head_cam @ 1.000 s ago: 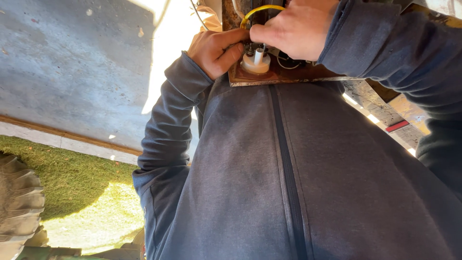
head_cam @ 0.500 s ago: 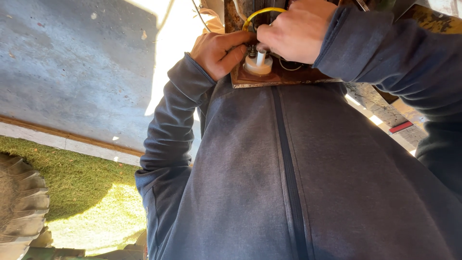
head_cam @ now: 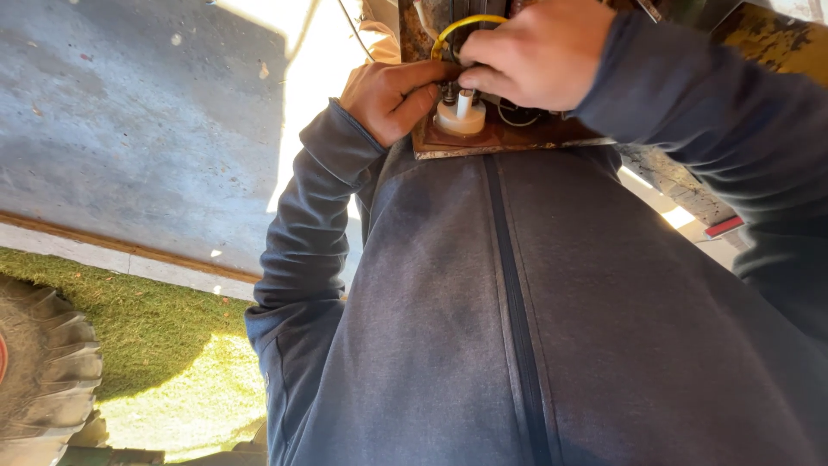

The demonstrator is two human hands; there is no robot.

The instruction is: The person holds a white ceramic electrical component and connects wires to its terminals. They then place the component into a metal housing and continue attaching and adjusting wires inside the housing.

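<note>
Two hands are seen at a rusty metal plate (head_cam: 509, 138) against the dark zip jacket (head_cam: 517, 328). A yellow wire (head_cam: 461, 24) is pinched by the right hand (head_cam: 539, 56) above a round white fitting (head_cam: 460, 119); the left hand (head_cam: 392, 97) is curled beside it, grip unclear.

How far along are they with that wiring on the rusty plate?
Done: the white round fitting sits on the rusty plate. In hand: the right hand pinches at the post beside the yellow wire; the left hand steadies the plate's edge. What is left is hidden behind the hands.
</note>
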